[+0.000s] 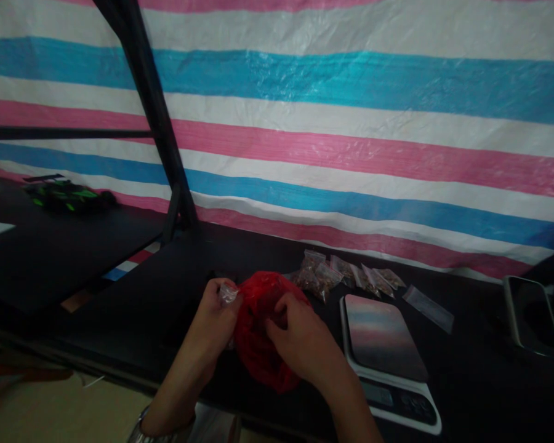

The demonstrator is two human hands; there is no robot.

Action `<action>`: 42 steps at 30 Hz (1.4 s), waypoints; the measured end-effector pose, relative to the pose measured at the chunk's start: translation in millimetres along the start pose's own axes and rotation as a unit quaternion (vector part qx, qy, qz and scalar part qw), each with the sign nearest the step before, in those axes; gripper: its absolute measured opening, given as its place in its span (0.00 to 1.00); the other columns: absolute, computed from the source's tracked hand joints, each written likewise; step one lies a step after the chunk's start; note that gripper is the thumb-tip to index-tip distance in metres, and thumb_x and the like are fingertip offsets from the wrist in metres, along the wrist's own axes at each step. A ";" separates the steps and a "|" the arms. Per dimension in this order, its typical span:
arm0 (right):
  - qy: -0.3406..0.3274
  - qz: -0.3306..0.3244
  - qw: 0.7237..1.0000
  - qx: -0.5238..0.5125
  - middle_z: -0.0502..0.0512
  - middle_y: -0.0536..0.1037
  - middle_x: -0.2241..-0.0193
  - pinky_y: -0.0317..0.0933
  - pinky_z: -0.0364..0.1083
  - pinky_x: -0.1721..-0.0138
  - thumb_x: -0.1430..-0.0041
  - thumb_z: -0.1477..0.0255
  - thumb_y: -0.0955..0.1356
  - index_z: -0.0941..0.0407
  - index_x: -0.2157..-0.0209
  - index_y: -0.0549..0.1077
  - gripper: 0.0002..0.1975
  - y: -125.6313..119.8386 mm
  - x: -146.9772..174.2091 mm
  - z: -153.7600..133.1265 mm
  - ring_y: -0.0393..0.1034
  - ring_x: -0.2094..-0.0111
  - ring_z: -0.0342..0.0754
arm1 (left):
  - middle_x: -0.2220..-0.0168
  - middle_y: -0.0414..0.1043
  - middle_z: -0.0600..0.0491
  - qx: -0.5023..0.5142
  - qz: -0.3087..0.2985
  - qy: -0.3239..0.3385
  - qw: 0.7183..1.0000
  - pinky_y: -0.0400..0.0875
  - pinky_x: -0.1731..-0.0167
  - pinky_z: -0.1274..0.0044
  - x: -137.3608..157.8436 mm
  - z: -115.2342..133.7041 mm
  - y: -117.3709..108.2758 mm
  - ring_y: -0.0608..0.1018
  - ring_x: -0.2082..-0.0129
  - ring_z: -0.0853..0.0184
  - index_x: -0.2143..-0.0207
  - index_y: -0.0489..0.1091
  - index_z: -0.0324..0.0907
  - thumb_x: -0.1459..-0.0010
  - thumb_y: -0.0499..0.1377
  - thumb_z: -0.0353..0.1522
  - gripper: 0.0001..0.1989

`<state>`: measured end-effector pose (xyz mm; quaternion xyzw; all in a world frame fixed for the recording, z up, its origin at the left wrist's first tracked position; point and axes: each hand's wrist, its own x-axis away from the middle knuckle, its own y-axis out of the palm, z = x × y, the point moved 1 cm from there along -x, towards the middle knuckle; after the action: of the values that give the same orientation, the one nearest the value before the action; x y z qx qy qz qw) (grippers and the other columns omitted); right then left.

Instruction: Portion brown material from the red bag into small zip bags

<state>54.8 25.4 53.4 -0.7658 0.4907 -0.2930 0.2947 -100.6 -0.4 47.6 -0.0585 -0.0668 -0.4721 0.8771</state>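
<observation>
A red plastic bag (253, 363) stands with its mouth open on the black table in front of me. At its left side my left hand (215, 317) is closed on a small clear plastic bag (229, 294), which pokes out above the fingers. My right hand (300, 335) dips into the mouth of the red bag, thumb and fingers curled toward each other. What those fingers hold inside is too dark to make out. To the right of the red bag lies a kitchen scale (383, 338) with a shiny plate and a small display.
Several small filled zip bags (316, 277) lie behind the scale, and a flat clear zip bag (428, 307) is right of them. A phone (533, 317) leans at the far right. A green-black toy car (69, 194) sits on the left table, past a black post (154, 111).
</observation>
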 end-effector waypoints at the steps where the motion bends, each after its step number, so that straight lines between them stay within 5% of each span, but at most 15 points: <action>1: -0.007 0.000 1.000 -0.003 0.62 0.81 0.53 0.61 0.51 0.54 0.35 0.71 0.70 0.55 0.56 0.73 0.07 1.8 0.1 -0.7 0.76 0.52 0.58 | 0.75 0.68 0.61 0.000 -0.006 0.000 1.000 0.64 0.79 0.80 1.1 0.7 0.4 0.71 0.79 0.69 0.59 0.64 0.46 0.55 0.64 0.39 0.19; 10: -0.010 0.002 0.999 -0.048 0.62 0.82 0.56 0.62 0.51 0.56 0.32 0.69 0.68 0.55 0.57 0.73 0.05 4.8 -5.4 3.6 0.77 0.55 0.56 | 0.77 0.68 0.63 0.062 -0.013 -0.033 0.997 0.62 0.81 0.82 3.1 3.6 -0.7 0.69 0.81 0.71 0.59 0.63 0.46 0.55 0.63 0.37 0.19; 18: -0.011 -0.016 0.993 -0.120 0.56 0.83 0.60 0.63 0.48 0.60 0.32 0.66 0.67 0.54 0.59 0.74 0.07 4.2 -10.0 13.3 0.78 0.59 0.52 | 0.78 0.66 0.63 0.011 0.015 -0.013 1.000 0.59 0.83 0.82 2.9 5.6 -1.6 0.67 0.82 0.71 0.60 0.66 0.45 0.54 0.64 0.39 0.18; 31: -0.011 0.009 0.990 -0.143 0.51 0.82 0.66 0.61 0.46 0.65 0.32 0.66 0.68 0.52 0.59 0.73 0.05 -4.4 -5.1 8.9 0.77 0.64 0.49 | 0.77 0.71 0.61 0.008 0.013 -0.004 1.000 0.65 0.81 0.80 -6.2 -0.8 -1.2 0.72 0.79 0.68 0.58 0.66 0.46 0.59 0.70 0.38 0.25; 42: 0.009 0.061 0.997 -0.049 0.58 0.81 0.59 0.61 0.48 0.61 0.33 0.68 0.69 0.53 0.58 0.70 0.05 -7.6 -11.5 22.8 0.77 0.60 0.54 | 0.72 0.69 0.60 0.010 0.054 0.040 0.998 0.67 0.76 0.78 -17.3 -14.1 2.1 0.72 0.76 0.68 0.59 0.66 0.45 0.58 0.68 0.39 0.23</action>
<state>72.0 42.4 42.2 -0.7455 0.5527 -0.2567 0.2699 -107.3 12.6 30.7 -0.0343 -0.0335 -0.4250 0.9039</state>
